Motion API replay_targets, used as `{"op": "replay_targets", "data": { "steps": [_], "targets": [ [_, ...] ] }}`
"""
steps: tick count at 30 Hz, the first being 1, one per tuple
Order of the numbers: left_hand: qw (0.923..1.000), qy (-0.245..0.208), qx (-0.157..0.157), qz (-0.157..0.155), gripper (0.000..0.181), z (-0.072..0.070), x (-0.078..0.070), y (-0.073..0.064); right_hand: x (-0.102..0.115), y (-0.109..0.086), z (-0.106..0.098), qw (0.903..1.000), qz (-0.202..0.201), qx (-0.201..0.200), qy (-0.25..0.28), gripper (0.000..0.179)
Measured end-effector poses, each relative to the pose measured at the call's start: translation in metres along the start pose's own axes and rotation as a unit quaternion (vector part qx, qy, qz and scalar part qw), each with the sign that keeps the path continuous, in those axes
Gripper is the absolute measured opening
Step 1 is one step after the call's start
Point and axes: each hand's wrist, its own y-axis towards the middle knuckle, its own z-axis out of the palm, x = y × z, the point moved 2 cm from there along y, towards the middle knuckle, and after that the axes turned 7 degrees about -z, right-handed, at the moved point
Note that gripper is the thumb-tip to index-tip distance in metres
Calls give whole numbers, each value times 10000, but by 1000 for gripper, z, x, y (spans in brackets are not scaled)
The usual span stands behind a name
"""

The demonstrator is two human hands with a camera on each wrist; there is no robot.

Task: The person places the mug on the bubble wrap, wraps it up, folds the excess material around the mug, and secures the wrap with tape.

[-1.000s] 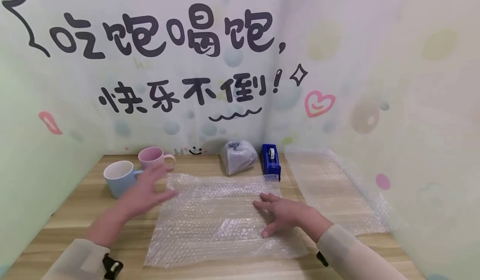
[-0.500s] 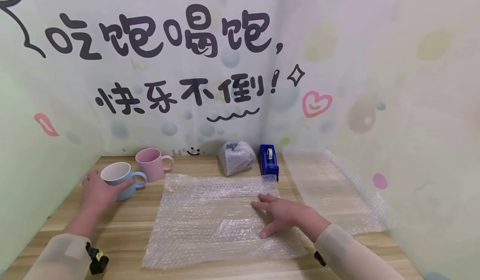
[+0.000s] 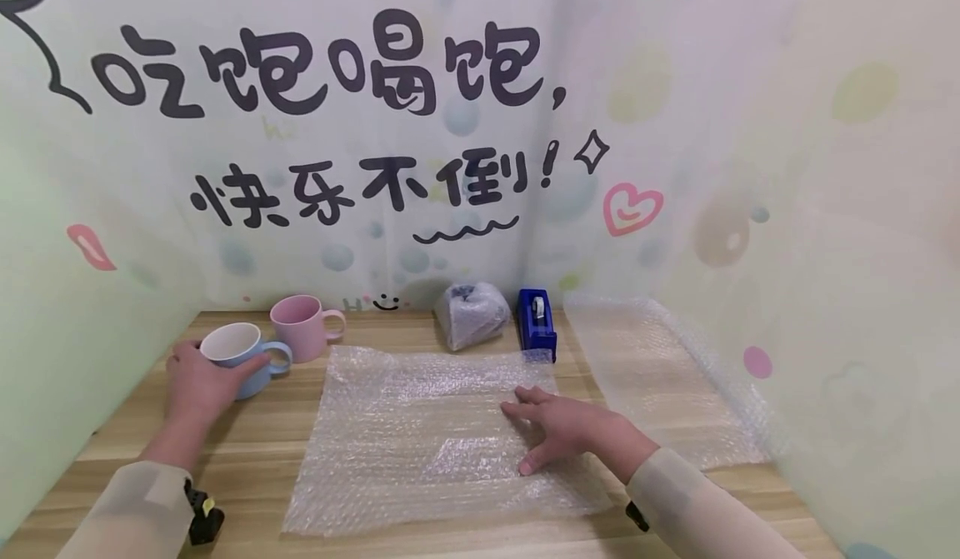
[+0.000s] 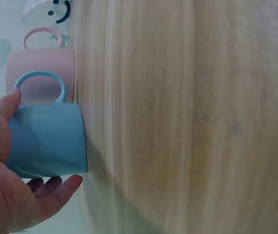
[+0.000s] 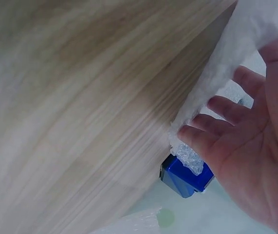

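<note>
Over at the left side of the light wood-grain table (image 3: pixel 247 476), we've got our left hand (image 3: pixel 197 380) wrapped around a light blue mug with a white inside (image 4: pixel 51 139), thumb lying by its handle (image 4: pixel 41 73) and the other fingers curled round the opposite side. The mug is upright on the wood, handle pointing right, with a pink mug (image 3: pixel 300 338) standing just behind it and a bit to the right. Our right hand (image 3: pixel 558 426) isn't pinching anything: its fingers are spread, resting on the right part of a big clear sheet of bubble wrap (image 3: pixel 420 434) that's laid out flat in front of us. Can't tell how hard we're pressing, tbh. Behind that sheet, near the back wall (image 3: pixel 675 109), sits a lumpy bundle done up in bubble wrap (image 3: pixel 472 317), something dark showing through, and just right of it a dark blue tape dispenser (image 3: pixel 537 326). The sheet's far right corner comes right up to the dispenser's base, though whether they touch we honestly can't say. Further right we have a second clear bubble-wrap sheet (image 3: pixel 667 384), one edge against the side wall (image 3: pixel 847 292).
</note>
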Motion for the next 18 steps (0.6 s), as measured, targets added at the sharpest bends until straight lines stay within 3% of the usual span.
{"op": "replay_targets", "data": {
  "steps": [10, 18],
  "targets": [
    [9999, 10, -134, 7, 114, 3, -4, -4, -2, 2, 2, 10000, 53, 5, -45, 104],
    [9993, -334, -114, 135, 96, 0, -5, -7, -1, 2, 3, 10000, 40, -13, -31, 104]
  ]
}}
